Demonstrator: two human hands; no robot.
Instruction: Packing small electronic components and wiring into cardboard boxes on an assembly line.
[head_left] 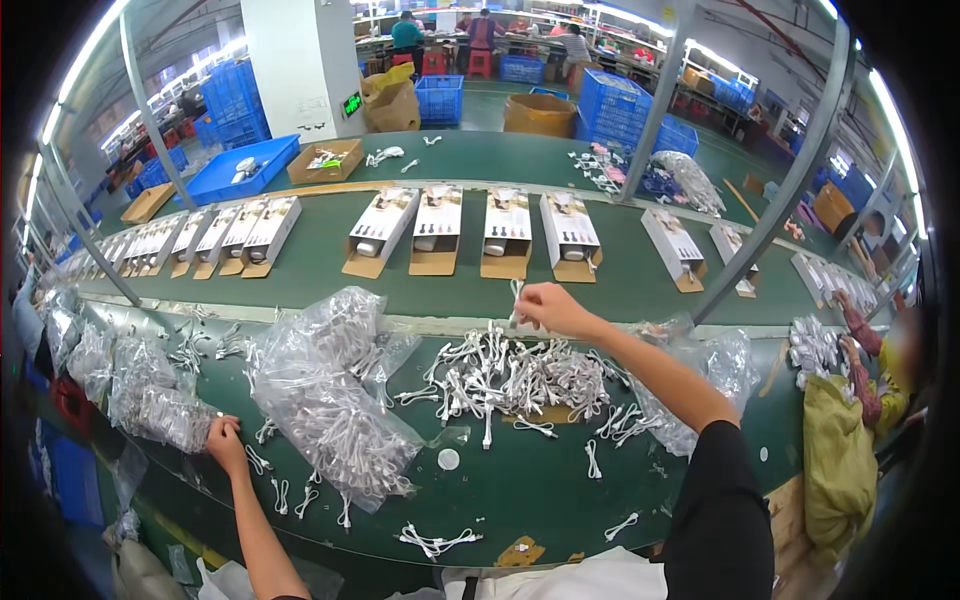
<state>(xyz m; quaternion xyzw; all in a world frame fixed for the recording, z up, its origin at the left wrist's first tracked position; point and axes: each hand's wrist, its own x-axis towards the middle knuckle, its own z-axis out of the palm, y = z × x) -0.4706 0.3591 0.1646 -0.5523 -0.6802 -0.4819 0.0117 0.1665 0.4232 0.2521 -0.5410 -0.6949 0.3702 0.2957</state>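
Observation:
My right hand [548, 308] pinches a short white USB cable [516, 298], held up at the edge of the green conveyor belt just below an open box [506, 228]. Under that arm lies a loose heap of white cables [530, 372] on the green table. Out to the left, my left hand [226, 436] has its fingers closed beside a clear plastic bag of cables [178, 415]. A small white tip shows at those fingers, too small to make out. A larger clear bag full of white cables [335, 430] lies between my hands.
Printed white boxes with open brown flaps [380, 228] stand in a row along the belt [320, 265]. Grey metal posts [770, 210] rise at the right. Another crumpled clear bag [715, 375] lies under my right forearm. A co-worker's sleeve [866, 335] shows far right, behind a yellow-green sack [838, 465].

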